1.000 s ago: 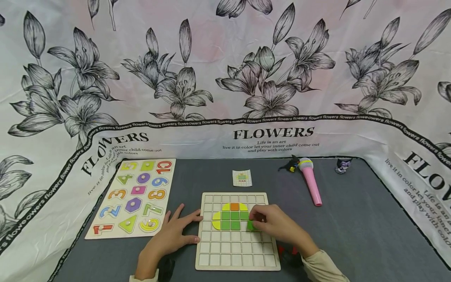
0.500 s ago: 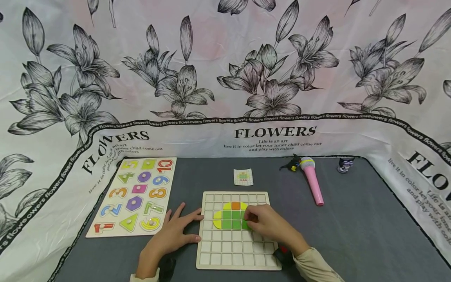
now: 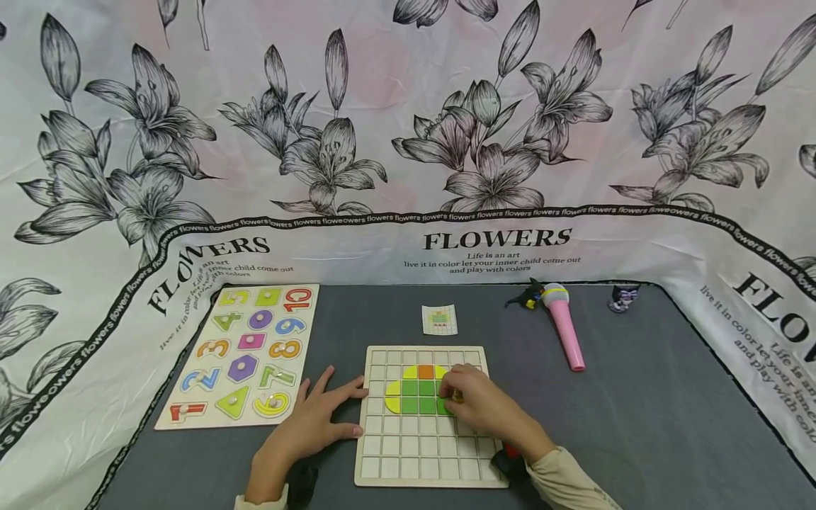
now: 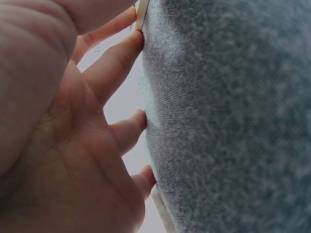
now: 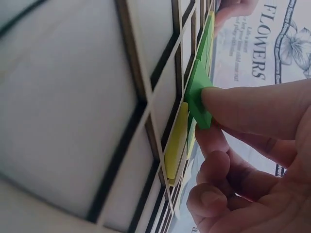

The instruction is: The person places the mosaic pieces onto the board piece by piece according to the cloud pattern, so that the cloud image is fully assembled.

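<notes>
One green tile [image 5: 199, 94], perhaps half-seated

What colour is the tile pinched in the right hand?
Green tile, clearest in the right wrist view.

Bare hands, cream long sleeves at both wrists, a dark wrist-worn camera on each.
</notes>
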Demonstrator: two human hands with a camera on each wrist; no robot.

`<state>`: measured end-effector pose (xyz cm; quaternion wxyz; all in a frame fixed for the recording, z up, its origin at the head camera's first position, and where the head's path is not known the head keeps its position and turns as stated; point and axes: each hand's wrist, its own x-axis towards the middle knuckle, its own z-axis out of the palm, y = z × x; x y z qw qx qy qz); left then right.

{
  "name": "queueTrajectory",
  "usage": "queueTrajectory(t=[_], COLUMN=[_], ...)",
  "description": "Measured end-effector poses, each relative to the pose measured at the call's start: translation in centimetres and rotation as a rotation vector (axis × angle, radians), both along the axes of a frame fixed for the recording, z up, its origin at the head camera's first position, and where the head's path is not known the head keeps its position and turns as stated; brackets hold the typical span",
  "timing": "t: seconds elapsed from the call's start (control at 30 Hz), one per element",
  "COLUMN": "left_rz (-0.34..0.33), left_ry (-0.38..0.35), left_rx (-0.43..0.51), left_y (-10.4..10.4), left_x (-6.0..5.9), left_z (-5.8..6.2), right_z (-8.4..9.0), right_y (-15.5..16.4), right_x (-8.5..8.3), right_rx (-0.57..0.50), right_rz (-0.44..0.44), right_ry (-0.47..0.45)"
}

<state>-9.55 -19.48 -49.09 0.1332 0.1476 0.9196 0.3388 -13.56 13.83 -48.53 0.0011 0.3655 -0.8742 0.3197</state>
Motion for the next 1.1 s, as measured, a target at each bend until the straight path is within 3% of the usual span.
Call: queueTrajectory(t=[0.27, 0.47, 0.77, 0.97, 1.1], left_rz=[-0.011, -0.016, -0.009, -0.003, -0.002], left_ry=[0.0, 0.001, -0.007, -0.011, -0.007], left_rx=[0.004, 0.004, 0.011, 0.014, 0.006], left_y=[0.1, 0.1, 0.0, 0.0, 0.1], left_x=[0.0, 0.0, 0.0, 0.1, 0.0], left_z=[0.0, -0.1, 0.0, 0.0, 0.0], right_z=[-0.3, 0.4, 1.6, 1.8, 1.7], right_y=[0.1, 1.1, 4.1, 6.4, 7.9], right_x=[0.2, 0.8, 2.1, 3.1, 3.8], right_rx=[0.013, -0.034, -0.086, -0.106, -0.108], right_rz=[0.023, 0.007, -0.072, -0.07, -0.066], right_ry=[-0.036, -0.074, -0.165, -0.173, -0.237])
